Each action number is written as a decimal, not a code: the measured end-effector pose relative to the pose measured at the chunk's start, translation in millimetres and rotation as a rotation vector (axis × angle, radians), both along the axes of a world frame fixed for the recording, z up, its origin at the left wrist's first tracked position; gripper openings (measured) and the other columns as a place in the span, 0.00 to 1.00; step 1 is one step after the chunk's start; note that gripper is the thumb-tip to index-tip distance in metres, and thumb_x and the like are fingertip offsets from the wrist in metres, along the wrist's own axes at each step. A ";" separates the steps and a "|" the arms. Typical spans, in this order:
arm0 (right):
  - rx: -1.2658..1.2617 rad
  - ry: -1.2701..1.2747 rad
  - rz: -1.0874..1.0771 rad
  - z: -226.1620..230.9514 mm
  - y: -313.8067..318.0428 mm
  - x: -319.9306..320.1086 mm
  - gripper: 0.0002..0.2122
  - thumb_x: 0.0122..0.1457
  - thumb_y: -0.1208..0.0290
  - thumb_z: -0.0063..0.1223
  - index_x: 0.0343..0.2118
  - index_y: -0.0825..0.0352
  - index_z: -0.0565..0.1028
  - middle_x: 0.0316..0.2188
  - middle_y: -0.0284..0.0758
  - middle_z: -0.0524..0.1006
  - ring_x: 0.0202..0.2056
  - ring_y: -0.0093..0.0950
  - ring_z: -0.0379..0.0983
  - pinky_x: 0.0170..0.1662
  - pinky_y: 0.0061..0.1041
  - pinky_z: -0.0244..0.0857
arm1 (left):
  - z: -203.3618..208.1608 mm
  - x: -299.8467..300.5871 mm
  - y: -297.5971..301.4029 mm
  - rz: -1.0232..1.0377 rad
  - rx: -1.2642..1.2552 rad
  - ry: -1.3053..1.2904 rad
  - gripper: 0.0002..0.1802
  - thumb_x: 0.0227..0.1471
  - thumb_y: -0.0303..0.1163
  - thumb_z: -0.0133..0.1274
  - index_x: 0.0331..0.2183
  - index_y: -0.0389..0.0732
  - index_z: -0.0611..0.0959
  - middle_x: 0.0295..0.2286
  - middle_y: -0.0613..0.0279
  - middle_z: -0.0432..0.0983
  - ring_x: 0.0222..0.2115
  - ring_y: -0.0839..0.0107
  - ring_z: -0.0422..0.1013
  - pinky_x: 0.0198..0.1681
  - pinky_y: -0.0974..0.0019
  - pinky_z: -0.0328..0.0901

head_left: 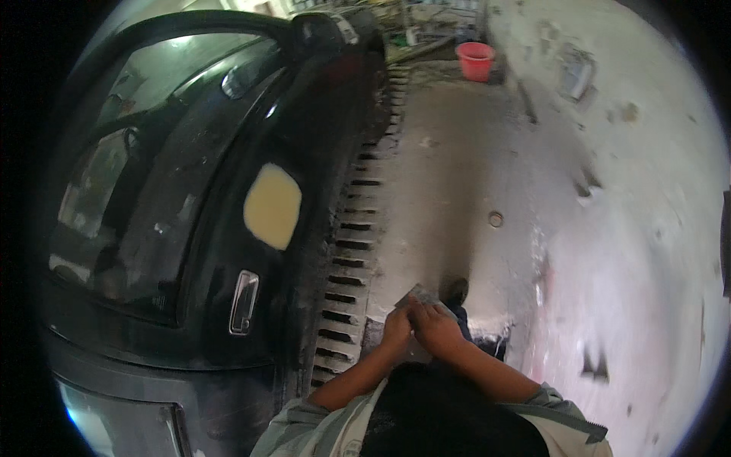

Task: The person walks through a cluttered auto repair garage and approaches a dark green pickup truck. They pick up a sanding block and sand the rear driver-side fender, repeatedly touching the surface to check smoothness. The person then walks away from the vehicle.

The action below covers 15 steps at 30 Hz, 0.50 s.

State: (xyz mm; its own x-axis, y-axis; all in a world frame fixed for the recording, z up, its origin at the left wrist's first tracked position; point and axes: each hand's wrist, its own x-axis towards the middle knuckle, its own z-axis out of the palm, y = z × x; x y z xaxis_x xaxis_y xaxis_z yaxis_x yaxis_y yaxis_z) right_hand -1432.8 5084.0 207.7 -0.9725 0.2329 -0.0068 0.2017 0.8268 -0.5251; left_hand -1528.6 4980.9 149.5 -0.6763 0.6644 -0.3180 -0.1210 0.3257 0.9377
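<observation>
Holding a small grey sheet [417,293], likely sandpaper or a thin pad, both hands meet close in front of the chest. Left hand [396,329] curled shut around the near left part of the sheet, fingers folded, thumb side up. Right hand [435,326] closed over the right part, knuckles toward the camera, fingertips pinching the sheet's edge. Hands touch each other; how tightly each finger presses cannot be told, the area is small and dim.

Sheet pokes out above the fingers, its corner tilted up and left, over the concrete floor [457,190] and just above a dark shoe [457,289].

Both forearms bare, rising from the lower edge and converging in a narrow V. Left forearm angles up and right, right forearm up and left. Pale grey-green sleeves [304,426] pushed up near the elbows.

Surroundings: black car [190,190] fills the left half, seen along its side. A pale yellow filler patch [272,206] sits on the door panel, well apart from the hands. A chrome door handle [244,302] lies below the patch. A slotted drain grate [350,251] runs along the floor beside the car, between car and hands. A red bucket [475,61] stands far off at the top. Stained whitish wall [624,190] on the right.
</observation>
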 end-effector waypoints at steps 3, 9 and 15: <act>-0.092 -0.205 0.100 -3.1 79.2 -45.7 0.32 0.53 0.74 0.49 0.63 0.68 0.55 0.44 0.46 0.75 0.45 0.47 0.72 0.48 0.41 0.67 | -1.1 -31.7 75.4 0.228 -0.038 -0.290 0.19 0.60 0.35 0.38 0.37 0.30 0.79 0.35 0.44 0.78 0.37 0.51 0.73 0.42 0.54 0.66; -0.151 -0.172 0.076 48.6 220.6 -120.8 0.36 0.55 0.76 0.48 0.66 0.61 0.45 0.46 0.50 0.74 0.43 0.51 0.73 0.45 0.46 0.68 | 70.9 -102.5 198.7 0.168 -0.059 -0.311 0.31 0.65 0.49 0.31 0.43 0.31 0.78 0.41 0.50 0.76 0.42 0.60 0.70 0.49 0.60 0.62; -0.382 -0.010 -0.007 99.0 318.9 -222.1 0.31 0.56 0.77 0.44 0.64 0.69 0.49 0.49 0.53 0.72 0.47 0.52 0.71 0.50 0.43 0.65 | 78.8 -193.3 279.0 0.113 0.064 0.027 0.21 0.65 0.41 0.36 0.44 0.34 0.75 0.36 0.56 0.74 0.39 0.69 0.68 0.46 0.65 0.62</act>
State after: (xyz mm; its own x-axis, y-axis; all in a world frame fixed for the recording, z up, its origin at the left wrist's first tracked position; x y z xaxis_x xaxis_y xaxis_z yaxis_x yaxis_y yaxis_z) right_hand -1654.8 5402.9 306.7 -0.9703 0.2183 -0.1043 0.2136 0.5706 -0.7930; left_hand -1721.9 5259.9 228.3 -0.7559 0.6019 -0.2574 -0.1275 0.2503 0.9597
